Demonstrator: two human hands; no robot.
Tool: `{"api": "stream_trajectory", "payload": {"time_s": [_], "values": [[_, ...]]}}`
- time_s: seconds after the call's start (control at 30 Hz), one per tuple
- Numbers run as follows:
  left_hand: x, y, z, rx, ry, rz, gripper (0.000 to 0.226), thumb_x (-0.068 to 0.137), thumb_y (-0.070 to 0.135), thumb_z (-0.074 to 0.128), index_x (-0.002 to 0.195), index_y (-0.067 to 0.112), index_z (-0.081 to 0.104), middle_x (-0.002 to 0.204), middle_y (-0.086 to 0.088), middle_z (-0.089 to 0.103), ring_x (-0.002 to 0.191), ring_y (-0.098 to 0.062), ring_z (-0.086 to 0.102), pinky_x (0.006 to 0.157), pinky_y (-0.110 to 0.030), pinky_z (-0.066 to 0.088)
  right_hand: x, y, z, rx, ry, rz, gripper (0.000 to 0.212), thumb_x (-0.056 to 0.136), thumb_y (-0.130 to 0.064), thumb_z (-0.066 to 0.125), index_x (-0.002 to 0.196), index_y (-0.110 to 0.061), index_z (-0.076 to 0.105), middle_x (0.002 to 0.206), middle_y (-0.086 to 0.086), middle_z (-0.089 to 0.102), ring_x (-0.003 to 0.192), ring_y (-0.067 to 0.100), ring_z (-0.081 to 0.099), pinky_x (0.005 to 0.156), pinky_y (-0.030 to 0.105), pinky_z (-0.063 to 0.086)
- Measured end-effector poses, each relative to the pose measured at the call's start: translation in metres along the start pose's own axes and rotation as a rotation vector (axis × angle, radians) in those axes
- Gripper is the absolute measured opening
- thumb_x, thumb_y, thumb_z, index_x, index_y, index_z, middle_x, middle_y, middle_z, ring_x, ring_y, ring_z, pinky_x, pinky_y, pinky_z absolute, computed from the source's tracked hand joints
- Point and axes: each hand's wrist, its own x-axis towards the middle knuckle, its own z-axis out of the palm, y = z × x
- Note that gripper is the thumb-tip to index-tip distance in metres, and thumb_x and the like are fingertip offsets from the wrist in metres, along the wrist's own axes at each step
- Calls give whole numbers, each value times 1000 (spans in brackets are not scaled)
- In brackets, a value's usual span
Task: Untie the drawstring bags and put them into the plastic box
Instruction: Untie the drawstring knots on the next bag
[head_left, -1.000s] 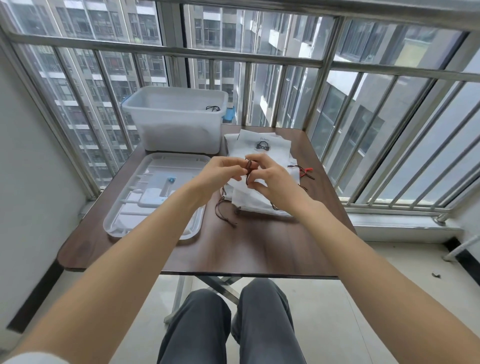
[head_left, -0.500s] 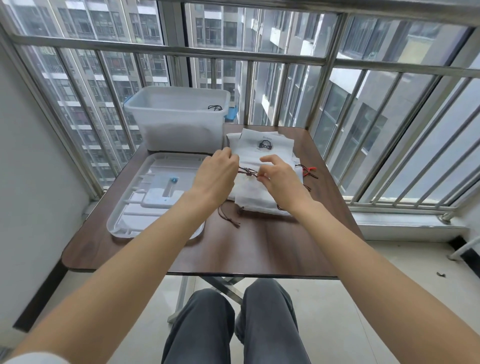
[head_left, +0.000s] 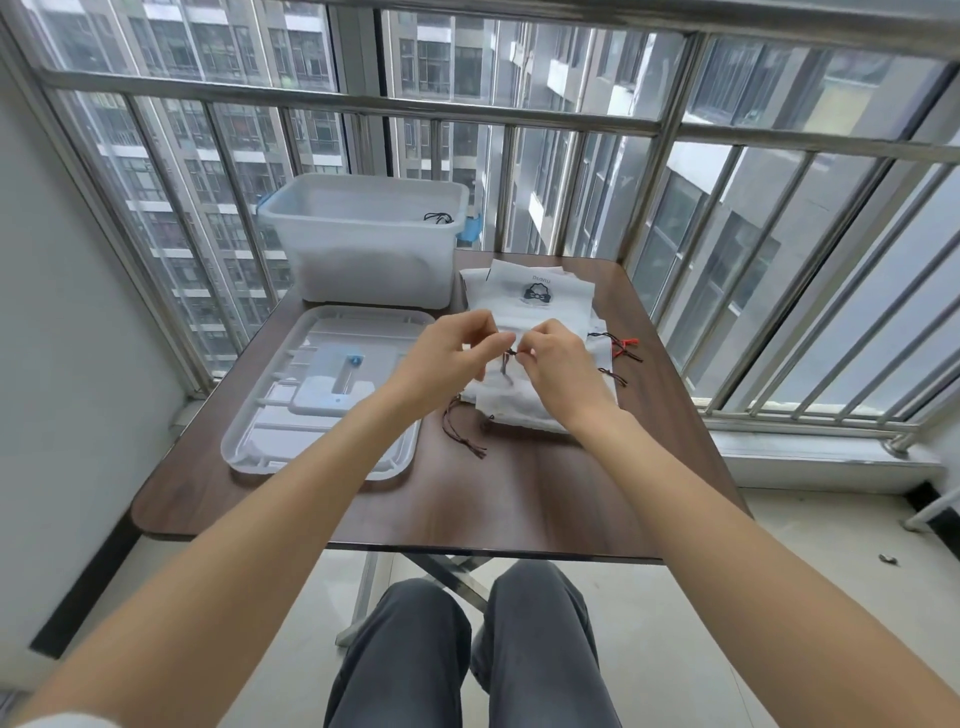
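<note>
A stack of white drawstring bags (head_left: 535, 306) lies on the right half of the brown table (head_left: 467, 499). My left hand (head_left: 452, 353) and my right hand (head_left: 556, 364) meet over the top bag, and both pinch its dark drawstring (head_left: 508, 358) at the knot. The translucent plastic box (head_left: 363, 244) stands at the table's back left, open, with a dark cord (head_left: 439, 217) showing at its right rim.
The box's lid (head_left: 322, 400) lies flat in front of the box, left of my hands. Loose dark and red cords (head_left: 621, 348) trail off the stack's right side, and another cord (head_left: 462, 436) lies by its near left corner. A metal railing stands behind the table.
My hands first spread apart along the drawstring, lower over the stack. Now they have come back together at the knot.
</note>
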Motion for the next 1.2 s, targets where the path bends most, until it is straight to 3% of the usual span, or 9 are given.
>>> {"api": "stream_trajectory", "payload": {"time_s": [0.13, 0.27, 0.37, 0.43, 0.5, 0.6, 0.8, 0.93, 1.2], "values": [[-1, 2, 3, -120, 47, -20, 30, 93, 22, 55, 64, 17, 46, 55, 6, 41, 49, -4, 37, 54, -18, 37, 1, -2, 3, -8, -3, 30, 24, 95, -16, 47, 104, -1, 63, 111, 15, 55, 100, 31, 55, 81, 35, 43], [-2, -1, 2, -233, 157, -153, 23, 92, 21, 56, 73, 11, 63, 41, 14, 43, 35, -3, 31, 41, -14, 22, 2, 1, 3, 156, -23, 137, 18, 91, -13, 51, 95, -1, 64, 106, 14, 60, 98, 27, 57, 81, 31, 40], [-1, -12, -3, -208, 222, -275, 19, 92, 21, 57, 84, 8, 70, 42, 16, 47, 39, 1, 39, 45, -14, 26, 1, 4, -1, 453, -48, 310, 12, 88, -11, 52, 85, -5, 61, 81, 5, 60, 78, 20, 53, 70, 26, 36], [-1, -22, -4, -113, 256, -310, 19, 91, 22, 57, 82, 11, 70, 55, 12, 52, 49, -2, 40, 51, -20, 30, 0, 3, -2, 539, -38, 345, 10, 89, -9, 51, 82, -8, 57, 74, 0, 55, 74, 18, 48, 66, 26, 33], [0, -29, -6, -9, 299, -324, 19, 90, 22, 57, 77, 14, 68, 64, 4, 55, 56, -7, 42, 55, -24, 33, -1, 3, -4, 413, -18, 272, 9, 90, -9, 49, 84, -8, 56, 86, 4, 55, 81, 18, 47, 68, 24, 29], [-2, -33, -10, 87, 349, -348, 20, 91, 21, 56, 78, 11, 67, 57, 6, 48, 58, -14, 41, 60, -27, 31, -1, 9, -8, 224, 58, 178, 13, 92, -4, 46, 86, 0, 56, 94, 11, 55, 83, 21, 45, 69, 25, 28], [1, -37, -9, 89, 393, -393, 21, 91, 19, 55, 80, 7, 68, 56, 6, 46, 64, -17, 42, 66, -26, 32, 5, 11, -11, 243, 42, 223, 15, 90, -7, 48, 87, 3, 59, 90, 12, 58, 82, 20, 46, 68, 28, 33], [-1, -39, -8, 53, 356, -398, 20, 92, 19, 54, 76, 12, 63, 58, 8, 47, 55, -6, 39, 55, -25, 32, 5, 17, -20, 521, -133, 377, 20, 81, -15, 57, 77, 4, 63, 67, 10, 44, 62, 19, 36, 52, 27, 26], [-4, -39, 0, 121, 294, -413, 21, 93, 22, 53, 80, 11, 66, 72, -2, 54, 71, -20, 46, 69, -25, 33, 6, 9, -38, 1367, -212, 337, 17, 92, -2, 47, 85, -3, 63, 86, 4, 66, 80, 12, 62, 67, 17, 51]]}}
